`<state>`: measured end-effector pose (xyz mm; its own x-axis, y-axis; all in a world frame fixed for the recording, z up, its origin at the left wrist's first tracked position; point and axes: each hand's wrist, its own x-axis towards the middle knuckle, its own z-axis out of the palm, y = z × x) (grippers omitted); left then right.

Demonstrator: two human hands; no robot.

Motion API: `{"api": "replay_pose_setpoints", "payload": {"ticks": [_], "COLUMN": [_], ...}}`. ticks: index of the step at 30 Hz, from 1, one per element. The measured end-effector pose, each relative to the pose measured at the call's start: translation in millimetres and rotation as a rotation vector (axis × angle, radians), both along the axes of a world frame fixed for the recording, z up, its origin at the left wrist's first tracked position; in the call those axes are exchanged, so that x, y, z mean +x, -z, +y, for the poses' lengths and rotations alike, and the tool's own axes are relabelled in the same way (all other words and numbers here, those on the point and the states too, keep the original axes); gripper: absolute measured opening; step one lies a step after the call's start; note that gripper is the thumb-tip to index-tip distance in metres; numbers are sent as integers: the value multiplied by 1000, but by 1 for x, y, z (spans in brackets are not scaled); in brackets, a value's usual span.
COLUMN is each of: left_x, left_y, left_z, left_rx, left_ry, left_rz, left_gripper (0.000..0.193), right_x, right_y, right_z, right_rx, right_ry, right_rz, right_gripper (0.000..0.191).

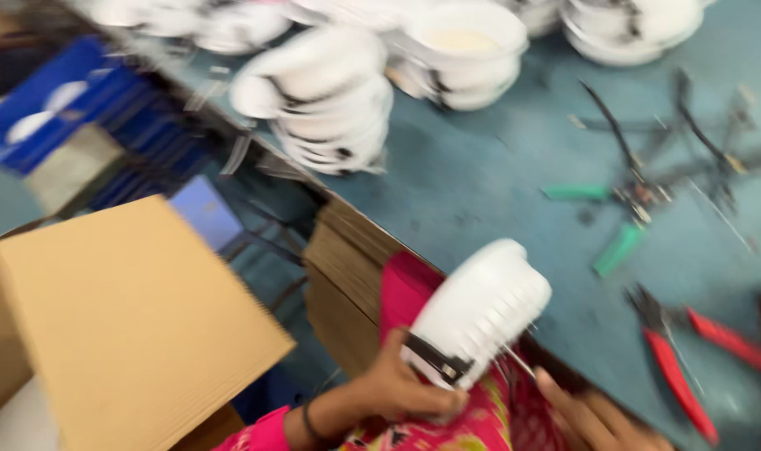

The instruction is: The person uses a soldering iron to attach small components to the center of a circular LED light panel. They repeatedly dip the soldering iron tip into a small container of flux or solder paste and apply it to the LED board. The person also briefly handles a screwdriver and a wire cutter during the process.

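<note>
The person is sitting at the edge of a blue-grey worktable (480, 175), and the left hand (401, 388) is closing its fingers around the lower end of a white ribbed plastic housing (480, 309), holding it tilted above the lap, just off the table's near edge. A black clip or bracket (434, 357) is sitting at the housing's base right by the fingertips, with what looks like thin wire trailing from it, though the picture is blurred and I can't be sure. The right hand (593, 418) is hovering just beside and below the housing with its fingers loosely spread, gripping nothing that I can make out and not touching the part.

On the table, red-handled pliers (685, 359) are lying near the right hand, and green-handled cutters (618, 242) are resting further back among some dark wire pieces. Stacks of the same white housings (330, 100) are piling up along the far side of the table. To the left, an open cardboard box (130, 317) is standing with its flap raised, and flat sheets of cardboard (347, 267) are leaning against the table's side. A blue crate (55, 100) is sitting on the floor beyond.
</note>
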<state>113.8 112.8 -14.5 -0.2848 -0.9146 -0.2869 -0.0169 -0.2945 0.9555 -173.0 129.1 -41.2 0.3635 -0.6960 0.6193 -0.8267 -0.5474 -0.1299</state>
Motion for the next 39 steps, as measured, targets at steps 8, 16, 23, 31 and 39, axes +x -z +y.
{"api": "replay_pose_setpoints", "payload": {"ticks": [8, 16, 23, 31, 39], "left_x": [14, 26, 40, 46, 53], "left_y": [-20, -48, -64, -51, 4], "left_z": [-16, -33, -40, -44, -39], "left_rx": [-353, -441, -572, -852, -242], "left_ry": [396, 435, 599, 375, 20], "left_rz": [102, -68, 14, -11, 78], "left_gripper": [22, 25, 31, 42, 51], "right_x": [4, -2, -6, -35, 12], "right_y": [87, 98, 108, 108, 13], "right_z": [-30, -39, -55, -55, -18], "right_rx": [-41, -55, -49, 70, 2018], "right_ry": [-69, -93, -112, -100, -641], "right_rz": [-127, -143, -150, -160, -1758], "right_gripper": [53, 44, 38, 34, 49]}}
